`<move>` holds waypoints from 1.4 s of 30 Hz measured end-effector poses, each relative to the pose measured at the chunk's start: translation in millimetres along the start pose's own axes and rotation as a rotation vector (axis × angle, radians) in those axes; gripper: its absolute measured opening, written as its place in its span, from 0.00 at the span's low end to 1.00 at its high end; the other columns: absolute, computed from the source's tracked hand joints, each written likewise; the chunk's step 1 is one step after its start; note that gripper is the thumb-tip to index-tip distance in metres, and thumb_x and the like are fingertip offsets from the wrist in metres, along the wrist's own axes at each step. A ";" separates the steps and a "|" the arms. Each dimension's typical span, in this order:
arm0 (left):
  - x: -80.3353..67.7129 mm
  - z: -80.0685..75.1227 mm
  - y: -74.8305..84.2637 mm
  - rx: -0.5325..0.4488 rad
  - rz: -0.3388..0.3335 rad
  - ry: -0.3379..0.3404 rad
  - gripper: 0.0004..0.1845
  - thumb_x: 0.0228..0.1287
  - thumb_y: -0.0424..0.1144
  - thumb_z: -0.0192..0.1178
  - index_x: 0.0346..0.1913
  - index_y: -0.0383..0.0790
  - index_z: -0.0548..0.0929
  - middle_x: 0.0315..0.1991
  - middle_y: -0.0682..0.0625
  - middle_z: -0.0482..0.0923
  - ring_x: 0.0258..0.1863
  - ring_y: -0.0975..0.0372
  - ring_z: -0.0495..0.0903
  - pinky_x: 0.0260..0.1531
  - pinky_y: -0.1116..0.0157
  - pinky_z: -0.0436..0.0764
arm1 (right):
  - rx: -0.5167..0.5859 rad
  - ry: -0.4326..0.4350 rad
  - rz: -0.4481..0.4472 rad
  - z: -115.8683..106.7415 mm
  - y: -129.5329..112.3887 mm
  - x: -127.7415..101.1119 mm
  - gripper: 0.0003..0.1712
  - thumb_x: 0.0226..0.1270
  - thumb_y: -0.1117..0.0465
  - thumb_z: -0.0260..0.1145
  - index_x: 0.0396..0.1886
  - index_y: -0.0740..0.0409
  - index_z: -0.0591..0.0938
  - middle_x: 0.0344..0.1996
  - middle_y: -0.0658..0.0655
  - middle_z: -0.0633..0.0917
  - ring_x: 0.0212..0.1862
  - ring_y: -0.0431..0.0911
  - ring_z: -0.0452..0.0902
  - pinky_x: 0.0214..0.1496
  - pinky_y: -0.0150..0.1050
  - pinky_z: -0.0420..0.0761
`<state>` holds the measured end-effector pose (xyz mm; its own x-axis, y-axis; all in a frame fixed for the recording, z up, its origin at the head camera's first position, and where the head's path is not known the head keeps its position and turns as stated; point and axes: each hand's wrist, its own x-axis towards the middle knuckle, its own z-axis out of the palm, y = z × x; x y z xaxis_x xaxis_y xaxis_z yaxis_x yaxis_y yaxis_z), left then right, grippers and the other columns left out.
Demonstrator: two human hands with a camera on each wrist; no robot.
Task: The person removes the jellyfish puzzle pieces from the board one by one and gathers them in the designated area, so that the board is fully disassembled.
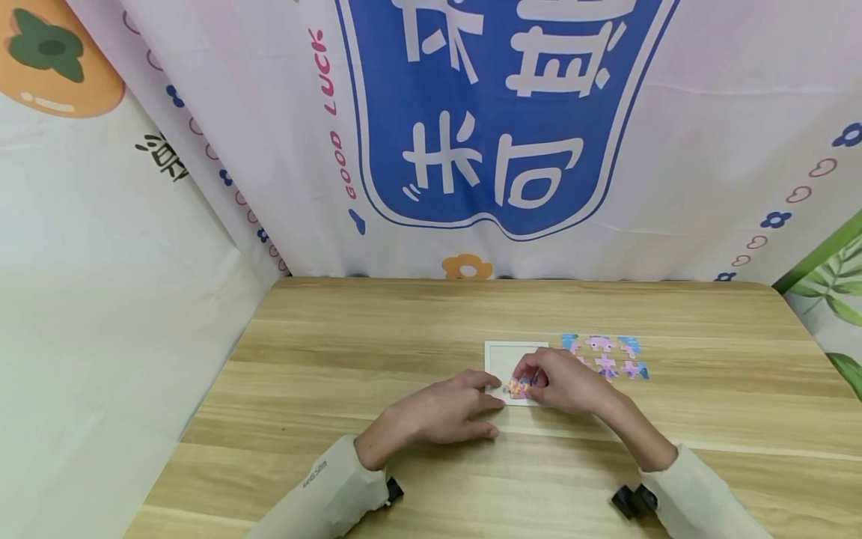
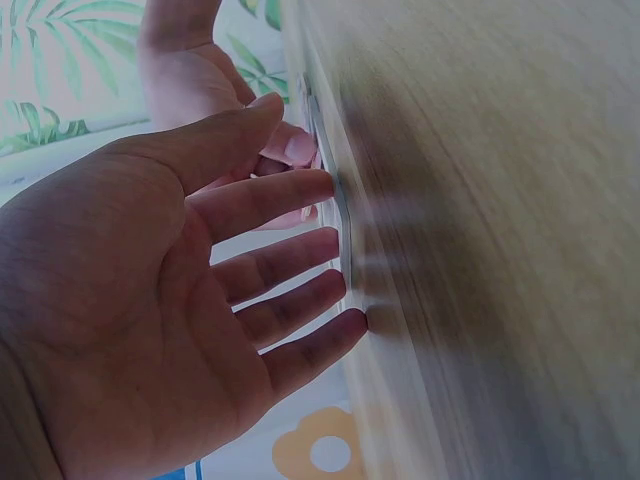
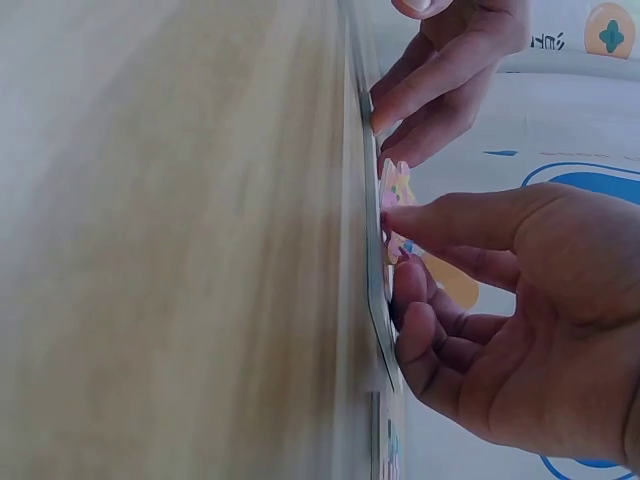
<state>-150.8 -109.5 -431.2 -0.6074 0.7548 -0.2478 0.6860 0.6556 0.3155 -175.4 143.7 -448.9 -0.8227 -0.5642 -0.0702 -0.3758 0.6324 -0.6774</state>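
A white puzzle board [image 1: 506, 358] lies flat on the wooden table [image 1: 377, 352]. My left hand [image 1: 490, 404] is open, and its straight fingertips [image 2: 325, 186] touch the board's left edge [image 2: 343, 225]. My right hand [image 1: 529, 379] reaches over the board's near part and pinches an orange and pink puzzle piece [image 1: 517, 388] against it. In the right wrist view the piece [image 3: 392, 183] stands on the board [image 3: 374, 290] between the tips of my right hand [image 3: 398, 245], with my left hand [image 3: 450, 70] beyond it.
Several loose blue and purple puzzle pieces [image 1: 606, 356] lie in rows just right of the board. Printed cloth hangs behind the table [image 1: 498, 135] and along both sides. Bare wood stretches to the left and toward the front edge.
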 end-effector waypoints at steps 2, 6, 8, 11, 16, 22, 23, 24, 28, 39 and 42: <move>0.0 0.4 0.2 0.000 -0.002 0.001 0.26 0.80 0.56 0.62 0.72 0.48 0.83 0.80 0.49 0.69 0.80 0.58 0.68 0.78 0.60 0.72 | 0.008 0.006 -0.001 -0.4 0.2 -0.2 0.10 0.69 0.70 0.72 0.47 0.55 0.89 0.37 0.49 0.86 0.39 0.39 0.78 0.41 0.33 0.80; -0.1 0.9 0.3 0.004 -0.003 0.003 0.26 0.80 0.56 0.62 0.71 0.48 0.83 0.80 0.48 0.69 0.80 0.58 0.68 0.78 0.60 0.72 | 0.039 0.015 -0.005 -2.9 0.6 -1.0 0.09 0.73 0.70 0.68 0.45 0.53 0.89 0.33 0.48 0.86 0.36 0.38 0.77 0.37 0.32 0.78; -0.2 0.9 0.3 0.003 -0.003 0.004 0.26 0.80 0.56 0.62 0.71 0.48 0.83 0.80 0.48 0.69 0.80 0.58 0.68 0.78 0.60 0.72 | 0.067 0.005 -0.009 -4.7 0.6 -1.6 0.10 0.74 0.70 0.66 0.45 0.53 0.89 0.30 0.48 0.85 0.31 0.38 0.76 0.33 0.32 0.76; -0.2 0.9 0.0 0.000 -0.004 0.006 0.26 0.80 0.56 0.62 0.71 0.47 0.83 0.80 0.49 0.69 0.80 0.58 0.68 0.78 0.60 0.72 | 0.103 -0.016 -0.026 -7.3 0.9 -2.4 0.10 0.75 0.70 0.65 0.45 0.54 0.90 0.26 0.49 0.84 0.27 0.37 0.72 0.29 0.31 0.73; -0.7 0.4 -0.6 -0.007 -0.011 0.005 0.26 0.79 0.56 0.62 0.71 0.48 0.83 0.80 0.49 0.69 0.80 0.58 0.68 0.77 0.60 0.73 | 0.141 -0.045 -0.038 -9.4 1.8 -3.0 0.11 0.75 0.69 0.65 0.45 0.54 0.90 0.25 0.50 0.85 0.25 0.36 0.71 0.27 0.30 0.71; 1.2 -1.2 -0.7 0.006 -0.008 0.003 0.26 0.80 0.57 0.61 0.71 0.49 0.83 0.79 0.49 0.70 0.79 0.57 0.69 0.78 0.59 0.72 | 0.154 -0.028 -0.028 -15.5 5.8 -6.5 0.10 0.75 0.68 0.64 0.47 0.55 0.90 0.28 0.52 0.86 0.28 0.38 0.73 0.30 0.31 0.73; 2.0 -1.6 -0.7 0.012 -0.003 0.007 0.26 0.80 0.57 0.61 0.71 0.49 0.84 0.79 0.49 0.71 0.79 0.57 0.69 0.79 0.59 0.72 | 0.153 -0.025 -0.028 -16.9 6.9 -7.6 0.10 0.75 0.68 0.64 0.47 0.55 0.90 0.29 0.52 0.86 0.29 0.38 0.72 0.31 0.31 0.73; 2.8 -1.9 -0.7 0.021 0.003 0.011 0.25 0.80 0.57 0.61 0.71 0.49 0.84 0.78 0.49 0.72 0.78 0.57 0.70 0.78 0.59 0.72 | 0.151 -0.021 -0.024 -18.1 7.9 -8.7 0.10 0.75 0.68 0.65 0.47 0.55 0.90 0.29 0.52 0.85 0.29 0.39 0.71 0.31 0.31 0.72; 6.3 -3.8 0.2 0.040 0.021 0.023 0.24 0.80 0.57 0.60 0.69 0.49 0.85 0.75 0.48 0.75 0.75 0.56 0.73 0.77 0.59 0.73 | 0.148 -0.020 -0.014 -22.4 13.9 -14.3 0.09 0.77 0.66 0.65 0.47 0.53 0.90 0.31 0.49 0.84 0.31 0.39 0.71 0.34 0.31 0.72; 13.9 -10.3 8.3 0.052 0.035 0.027 0.23 0.81 0.56 0.59 0.69 0.50 0.85 0.77 0.48 0.73 0.76 0.56 0.72 0.76 0.59 0.74 | 0.143 0.024 0.007 -37.6 37.6 -39.2 0.08 0.80 0.64 0.65 0.47 0.52 0.90 0.32 0.50 0.85 0.31 0.37 0.73 0.33 0.32 0.76; 17.0 -12.4 11.3 0.053 0.043 0.027 0.22 0.81 0.55 0.60 0.69 0.50 0.85 0.76 0.48 0.74 0.76 0.56 0.72 0.76 0.60 0.74 | 0.140 0.039 0.020 -42.0 43.3 -47.1 0.07 0.80 0.63 0.66 0.47 0.51 0.90 0.35 0.49 0.84 0.34 0.37 0.73 0.35 0.32 0.76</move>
<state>-158.3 -89.5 -420.4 -0.5869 0.7818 -0.2104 0.7314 0.6234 0.2764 -170.8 220.0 -444.2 -0.8466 -0.5291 -0.0578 -0.2982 0.5614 -0.7719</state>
